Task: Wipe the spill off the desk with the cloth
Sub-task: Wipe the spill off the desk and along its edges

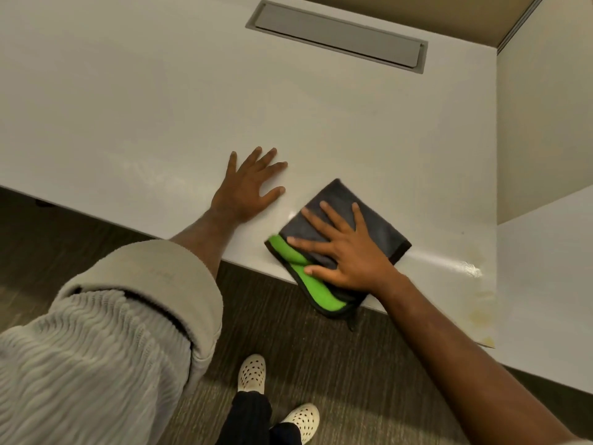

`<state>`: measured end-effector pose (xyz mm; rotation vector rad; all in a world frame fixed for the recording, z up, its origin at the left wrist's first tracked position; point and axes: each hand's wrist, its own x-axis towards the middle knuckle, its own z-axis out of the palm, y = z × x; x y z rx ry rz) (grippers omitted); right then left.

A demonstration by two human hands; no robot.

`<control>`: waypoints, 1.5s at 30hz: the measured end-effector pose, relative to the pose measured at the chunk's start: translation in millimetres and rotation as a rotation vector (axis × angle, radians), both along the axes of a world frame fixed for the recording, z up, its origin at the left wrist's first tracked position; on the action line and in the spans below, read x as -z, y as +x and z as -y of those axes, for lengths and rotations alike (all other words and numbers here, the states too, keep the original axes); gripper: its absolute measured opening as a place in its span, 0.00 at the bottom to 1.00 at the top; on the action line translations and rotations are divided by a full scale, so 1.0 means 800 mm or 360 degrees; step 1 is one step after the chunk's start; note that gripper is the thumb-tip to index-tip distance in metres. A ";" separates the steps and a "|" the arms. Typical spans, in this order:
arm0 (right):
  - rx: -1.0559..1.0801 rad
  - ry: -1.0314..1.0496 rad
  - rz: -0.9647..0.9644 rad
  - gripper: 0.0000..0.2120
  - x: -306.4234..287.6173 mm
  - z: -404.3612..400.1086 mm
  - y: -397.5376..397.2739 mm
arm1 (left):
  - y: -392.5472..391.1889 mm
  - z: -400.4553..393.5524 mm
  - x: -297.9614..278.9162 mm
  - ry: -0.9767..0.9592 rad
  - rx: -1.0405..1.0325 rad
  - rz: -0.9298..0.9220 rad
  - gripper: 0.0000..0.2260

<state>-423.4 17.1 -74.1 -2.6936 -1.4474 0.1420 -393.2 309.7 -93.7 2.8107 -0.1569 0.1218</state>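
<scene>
Right hand (348, 252) flat on cloth (333, 239), white desk (160, 107) (wet streaks)

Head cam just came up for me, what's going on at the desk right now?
A person is wiping the desk. Their right hand presses flat, fingers spread, on a folded grey and green cloth at the near edge, part of it hanging over. The left hand rests flat on the desk beside it. A wet streak lies right of the cloth, with faint yellowish stains near the corner not yet wiped.
</scene>
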 end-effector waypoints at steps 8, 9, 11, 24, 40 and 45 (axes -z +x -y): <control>0.0497 0.0066 -0.0078 0.28 -0.010 0.007 0.040 | 0.006 0.000 0.005 0.0202 -0.0097 -0.0074 0.35; 0.0618 0.0063 -0.0087 0.28 -0.013 -0.005 0.043 | 0.005 0.000 0.004 0.0246 -0.0112 -0.0086 0.35; 0.0654 0.0027 -0.0099 0.29 -0.015 -0.024 0.044 | 0.004 0.000 0.002 0.0280 -0.0110 -0.0103 0.34; 0.0107 0.0028 -0.0112 0.28 -0.011 0.016 0.058 | 0.000 0.002 -0.002 0.0227 -0.0105 -0.0070 0.27; 0.0498 0.0077 -0.0061 0.33 -0.001 -0.009 0.010 | 0.003 0.000 0.003 0.0162 -0.0117 -0.0059 0.27; 0.0963 0.0051 -0.0093 0.35 -0.005 -0.045 0.031 | 0.003 -0.002 0.000 0.0131 -0.0119 -0.0080 0.27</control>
